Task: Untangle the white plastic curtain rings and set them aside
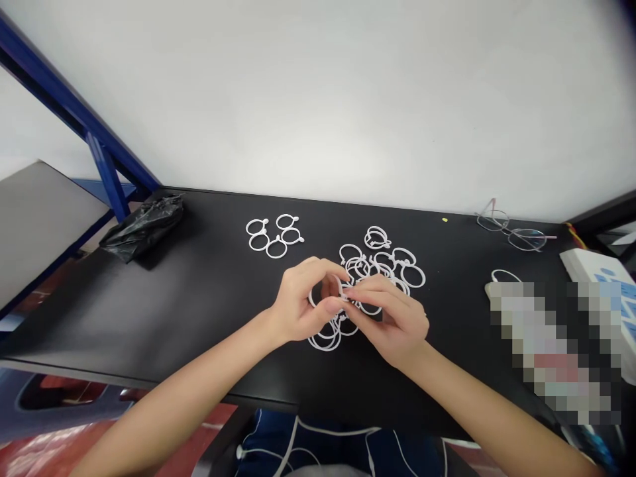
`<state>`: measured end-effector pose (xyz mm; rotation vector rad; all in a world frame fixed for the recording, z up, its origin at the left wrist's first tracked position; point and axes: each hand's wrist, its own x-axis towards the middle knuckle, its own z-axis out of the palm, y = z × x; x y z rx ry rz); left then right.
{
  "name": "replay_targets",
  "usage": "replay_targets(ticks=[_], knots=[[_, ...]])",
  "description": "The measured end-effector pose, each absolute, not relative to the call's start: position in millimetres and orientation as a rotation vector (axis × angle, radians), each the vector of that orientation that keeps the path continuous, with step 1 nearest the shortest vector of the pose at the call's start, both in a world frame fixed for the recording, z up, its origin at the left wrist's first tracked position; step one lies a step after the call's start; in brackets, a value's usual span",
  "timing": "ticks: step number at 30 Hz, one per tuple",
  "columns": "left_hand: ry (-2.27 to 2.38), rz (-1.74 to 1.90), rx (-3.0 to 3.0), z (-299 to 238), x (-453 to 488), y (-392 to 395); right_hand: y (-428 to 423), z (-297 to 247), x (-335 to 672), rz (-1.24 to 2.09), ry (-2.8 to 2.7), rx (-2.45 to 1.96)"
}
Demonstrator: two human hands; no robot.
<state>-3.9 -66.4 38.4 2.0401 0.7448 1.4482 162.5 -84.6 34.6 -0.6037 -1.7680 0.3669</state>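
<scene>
A pale wall (318, 99) fills the back of the view, and in front of it stands a long black desk (173, 311), with a blue metal frame (69, 103) at its left end. On the desk, a loose heap of white rings (413, 275) spreads under and beyond the person's hands, mostly to the right side. A crumpled black bag (144, 225) lies at the far left, and a pair of glasses (527, 240) rests at the far right, near the wall.

The left hand (304, 301) and the right hand (392, 315) meet above the heap, equally near to their work. Between them is one white ring (340, 286), which is seen almost from its edge; its visible strip runs away from the person, leaning a little to the left at the far end. The left fingers grip it from the left, thumb below and forefinger above, and the right fingertips pinch at its right side (the exact contact is too small to tell).

Smaller than the heap, a group of five rings (276, 250) lies flat beyond the left hand, to its left.
</scene>
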Motion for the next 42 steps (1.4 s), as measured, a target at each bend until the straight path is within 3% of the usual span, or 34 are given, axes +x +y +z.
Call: replay_targets(ticks=[7, 24, 42], knots=[[0.888, 1.514, 2.065, 38, -1, -69, -88, 30, 162, 0.418, -1.809, -0.718], [0.823, 1.397, 1.983, 40, -3, -68, -90, 33, 163, 0.157, -1.915, -0.680], [0.829, 1.214, 2.162, 33, -2, -63, -81, 31, 168, 0.254, -1.824, -0.698]])
